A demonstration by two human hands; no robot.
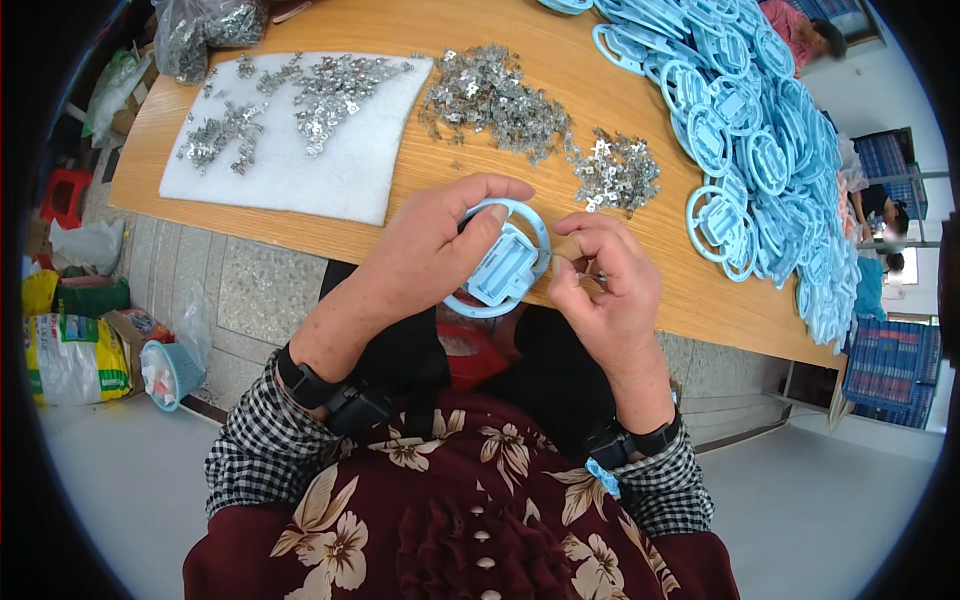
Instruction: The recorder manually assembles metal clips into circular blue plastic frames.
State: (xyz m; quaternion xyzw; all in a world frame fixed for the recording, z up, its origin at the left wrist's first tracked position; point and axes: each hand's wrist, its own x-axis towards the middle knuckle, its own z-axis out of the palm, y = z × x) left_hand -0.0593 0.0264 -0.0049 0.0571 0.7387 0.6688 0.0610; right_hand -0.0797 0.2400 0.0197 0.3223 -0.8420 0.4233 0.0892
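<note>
My left hand (440,235) is closed on a light blue plastic steering-wheel-shaped part (502,270), thumb on its face and fingers round the upper rim. The part is tilted above the table's near edge, its raised middle facing up. At its right rim my right hand (610,280) is closed in a pinch, with a tan covering on one fingertip. Small shiny metal clips (596,278) show partly among the right fingers; the fingers hide the rest. Beyond my hands lie a large pile of metal clips (495,100) and a smaller clip pile (615,172).
A white foam sheet (350,185) with scattered clips covers the table's left part. A big heap of blue wheel parts (765,160) fills the right. A clear bag (200,40) stands at the far left corner. Sacks (75,355) and a blue basket (172,375) are on the left floor.
</note>
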